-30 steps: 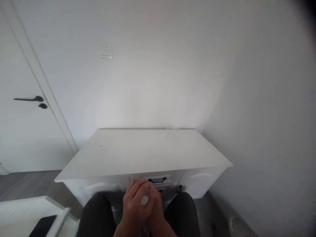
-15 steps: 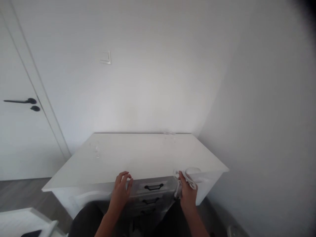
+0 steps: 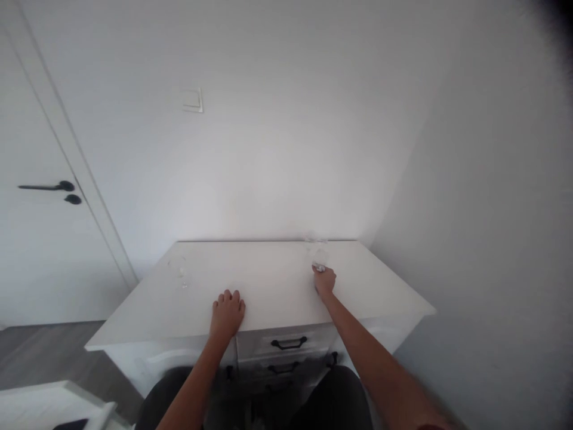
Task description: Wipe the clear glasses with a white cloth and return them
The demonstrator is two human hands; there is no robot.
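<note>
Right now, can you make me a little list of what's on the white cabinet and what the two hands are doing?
top: white cabinet top, with drawers and black handles below it
left hand: flat, palm down, near the front edge
right hand: stretched toward the back, at the foot of the right glass; grip too blurred to tell
left glass: clear, upright, apart from both hands
behind: white wall with a switch plate; door at the far left

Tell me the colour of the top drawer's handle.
The handle is black; the head view shows it.
</note>
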